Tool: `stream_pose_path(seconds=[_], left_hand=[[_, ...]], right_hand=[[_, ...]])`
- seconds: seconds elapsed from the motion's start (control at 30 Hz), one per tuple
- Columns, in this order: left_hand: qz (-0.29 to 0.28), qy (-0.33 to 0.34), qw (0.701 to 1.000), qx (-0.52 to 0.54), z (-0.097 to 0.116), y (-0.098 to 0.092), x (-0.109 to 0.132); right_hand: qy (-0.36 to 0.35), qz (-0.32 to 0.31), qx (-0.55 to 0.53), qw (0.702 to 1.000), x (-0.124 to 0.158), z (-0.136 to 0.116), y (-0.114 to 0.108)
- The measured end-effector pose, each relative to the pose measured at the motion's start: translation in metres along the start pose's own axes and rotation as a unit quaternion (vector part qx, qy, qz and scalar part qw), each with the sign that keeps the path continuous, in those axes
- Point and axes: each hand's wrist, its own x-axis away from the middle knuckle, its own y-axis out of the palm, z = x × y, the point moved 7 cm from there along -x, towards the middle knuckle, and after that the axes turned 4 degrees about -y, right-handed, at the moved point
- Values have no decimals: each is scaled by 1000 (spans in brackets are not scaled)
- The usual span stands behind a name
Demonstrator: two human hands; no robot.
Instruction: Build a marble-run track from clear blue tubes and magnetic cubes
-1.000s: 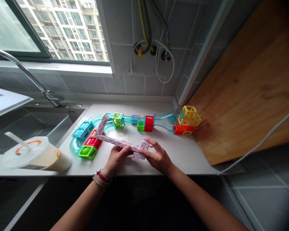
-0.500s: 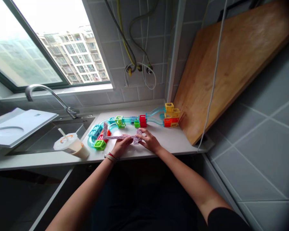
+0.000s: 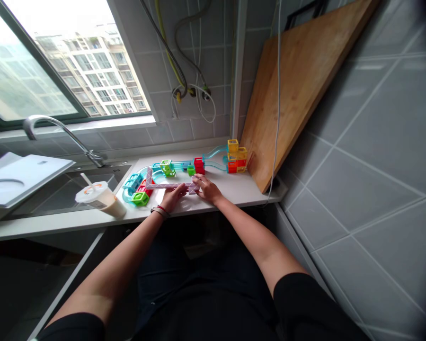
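Observation:
A pale purple and white snake puzzle (image 3: 159, 186) is held in both hands above the counter's front part. Its left end bends upward, and a long straight run leads to a folded right end. My left hand (image 3: 173, 197) is closed round the straight run near the fold. The fingers of my right hand (image 3: 208, 188) pinch the folded end. Just behind lies a toy track (image 3: 213, 163) of clear blue tubes with coloured cube frames. Its red and green cubes (image 3: 141, 198) sit left of my left hand; yellow and orange cubes (image 3: 237, 154) stand stacked at the far right end.
A lidded drink cup with a straw (image 3: 102, 199) stands at the counter's left front, beside the sink (image 3: 62, 192). A white board (image 3: 24, 177) lies across the sink under the faucet (image 3: 62, 128). A large wooden board (image 3: 287, 85) leans at the right, with a white cable (image 3: 279, 94) hanging before it.
The camera view has shifted to the right and tilted down, so everything appears further left. Both hands keep hold of the snake puzzle, whose folded end now looks more compact.

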Motion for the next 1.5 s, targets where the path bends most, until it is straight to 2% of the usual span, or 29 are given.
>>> stream_pose_path(seconds=[0.27, 0.57, 0.93, 1.23, 1.4, 1.5], left_hand=[[44, 30, 995, -79, 0, 1, 2], [62, 33, 992, -104, 0, 2, 3], [-2, 65, 996, -66, 2, 1, 2], [-28, 87, 995, -37, 1, -2, 1], [-54, 61, 997, -8, 4, 3, 5], [-66, 48, 996, 17, 12, 13, 17]], right_hand=[[17, -32, 4, 999, 0, 4, 8], [74, -28, 25, 997, 0, 8, 6], [72, -7, 49, 996, -3, 14, 9], [54, 14, 42, 998, 5, 11, 11], [54, 57, 24, 997, 8, 4, -2], [57, 100, 3, 993, 11, -14, -8]])
